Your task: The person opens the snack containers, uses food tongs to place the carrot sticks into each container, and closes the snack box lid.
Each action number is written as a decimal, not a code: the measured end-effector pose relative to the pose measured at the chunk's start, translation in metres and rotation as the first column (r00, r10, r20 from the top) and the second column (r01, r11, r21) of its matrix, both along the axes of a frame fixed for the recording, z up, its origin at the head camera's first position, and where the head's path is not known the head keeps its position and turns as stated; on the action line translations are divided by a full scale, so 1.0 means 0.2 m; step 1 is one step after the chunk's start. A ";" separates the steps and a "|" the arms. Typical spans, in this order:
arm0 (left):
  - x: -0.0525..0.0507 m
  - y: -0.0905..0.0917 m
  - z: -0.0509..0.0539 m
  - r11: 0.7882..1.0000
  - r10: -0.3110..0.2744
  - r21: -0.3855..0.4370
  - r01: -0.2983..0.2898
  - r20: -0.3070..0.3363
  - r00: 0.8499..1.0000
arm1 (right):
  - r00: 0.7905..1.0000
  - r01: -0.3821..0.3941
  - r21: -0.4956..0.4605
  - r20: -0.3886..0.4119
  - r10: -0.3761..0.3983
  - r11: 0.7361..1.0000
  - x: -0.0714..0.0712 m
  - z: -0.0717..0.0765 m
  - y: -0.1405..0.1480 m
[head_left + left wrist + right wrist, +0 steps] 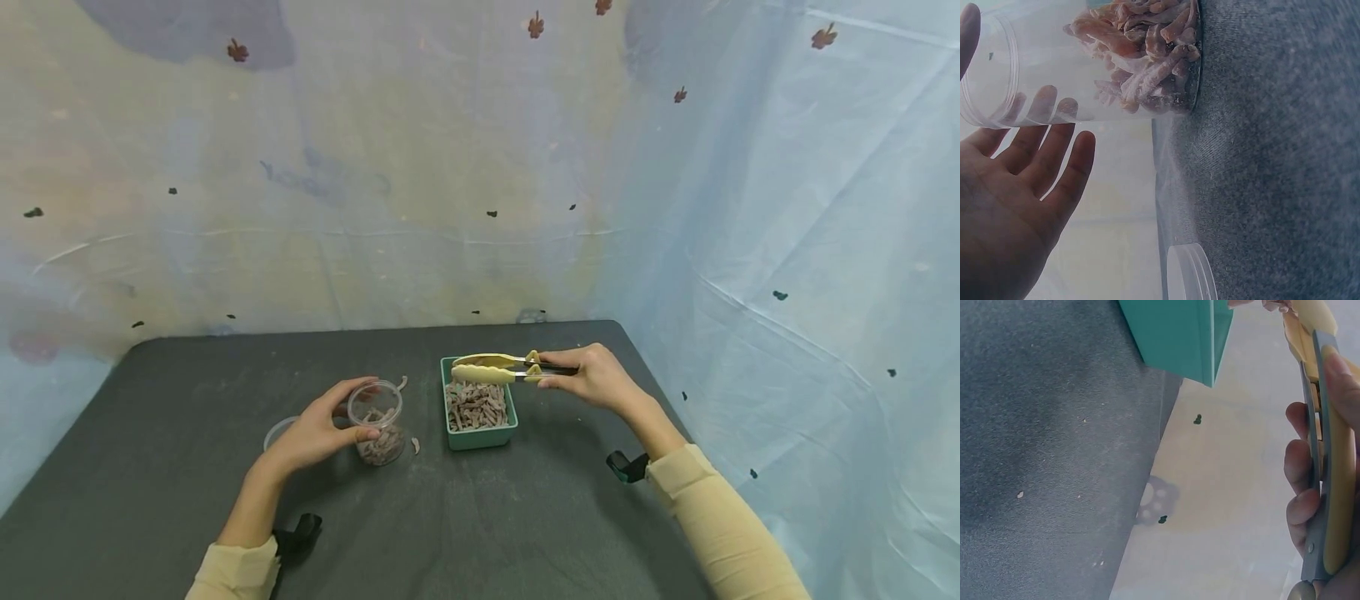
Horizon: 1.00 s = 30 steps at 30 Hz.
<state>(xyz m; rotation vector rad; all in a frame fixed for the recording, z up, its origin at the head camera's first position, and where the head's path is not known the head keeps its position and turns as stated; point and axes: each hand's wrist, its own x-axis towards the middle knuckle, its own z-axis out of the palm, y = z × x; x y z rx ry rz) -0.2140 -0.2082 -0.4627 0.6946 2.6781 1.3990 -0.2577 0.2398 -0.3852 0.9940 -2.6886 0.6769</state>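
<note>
Left hand: thumb and fingers spread round opposite sides of a clear jar, gripping it close to its open mouth. The left wrist view shows the fingers against the jar's far wall. Jar stands upright on the worktop; its lower part is filled with pinkish-brown, twisted pieces.

Right hand: fingers curled round the handles of yellow-ended tongs, clamped on them, thumb along one handle. Tongs lie roughly level above the far part of a green tub, heads pointing left. In the right wrist view a few pinkish bits show at the top edge beside the tong heads; cannot tell whether the tongs grip them.

Tub sits on the worktop to the right of the jar, well apart from the hand on it, and holds a heap of similar brownish strips.

Near the jar: one loose piece on the worktop between jar and tub, a second just beyond the jar. A translucent lid lies left of the jar, partly hidden by the left hand in the head view.

Farther out: pale patterned sheeting behind the worktop and along its right side.
</note>
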 end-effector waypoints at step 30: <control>-0.01 0.00 0.00 1.000 -0.005 0.004 0.005 -0.014 1.000 | 0.999 -0.043 -0.067 -0.029 0.042 0.997 -0.02 0.06 -0.05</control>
